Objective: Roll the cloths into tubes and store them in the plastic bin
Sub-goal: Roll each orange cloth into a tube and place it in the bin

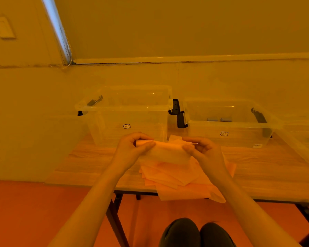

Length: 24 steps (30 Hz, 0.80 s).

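Our left hand (pixel 132 148) and right hand (pixel 202 150) pinch the ends of a half-rolled pale orange cloth (pixel 165 150) above the orange cloth pile (pixel 182 179) on the wooden counter (pixel 89 157), before two clear plastic bins (pixel 125 107).

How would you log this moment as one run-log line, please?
step: rolling cloth | left hand: grips roll end | right hand: grips other end | cloth pile: on table | bins: left bin, right bin

Both bare forearms extend forward, converging. Left hand (pixel 132 148) and right hand (pixel 202 150) are raised level, facing each other, each with thumb and curled fingers closed in a pinching grip.
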### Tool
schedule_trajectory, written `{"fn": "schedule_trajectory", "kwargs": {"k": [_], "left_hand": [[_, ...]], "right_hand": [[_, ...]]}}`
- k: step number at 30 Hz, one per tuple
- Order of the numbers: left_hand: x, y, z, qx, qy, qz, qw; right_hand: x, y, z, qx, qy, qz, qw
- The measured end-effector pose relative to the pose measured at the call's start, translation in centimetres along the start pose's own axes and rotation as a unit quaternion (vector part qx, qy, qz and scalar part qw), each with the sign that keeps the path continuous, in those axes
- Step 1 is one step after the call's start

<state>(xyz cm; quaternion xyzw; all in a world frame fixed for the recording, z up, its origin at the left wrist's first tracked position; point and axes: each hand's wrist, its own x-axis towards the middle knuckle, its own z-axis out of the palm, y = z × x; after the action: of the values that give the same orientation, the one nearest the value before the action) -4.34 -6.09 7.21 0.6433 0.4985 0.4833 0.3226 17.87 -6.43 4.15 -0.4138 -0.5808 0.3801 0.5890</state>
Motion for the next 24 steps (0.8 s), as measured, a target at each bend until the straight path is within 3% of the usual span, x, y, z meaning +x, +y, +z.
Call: {"fn": "schedule_trajectory", "kwargs": {"k": [24], "left_hand": [[0.0, -0.7, -0.2, -0.025, -0.021, 0.020, 0.999]], "right_hand": [[0.1, 0.4, 0.0, -0.048, 0.000, -0.014, 0.999]]}}
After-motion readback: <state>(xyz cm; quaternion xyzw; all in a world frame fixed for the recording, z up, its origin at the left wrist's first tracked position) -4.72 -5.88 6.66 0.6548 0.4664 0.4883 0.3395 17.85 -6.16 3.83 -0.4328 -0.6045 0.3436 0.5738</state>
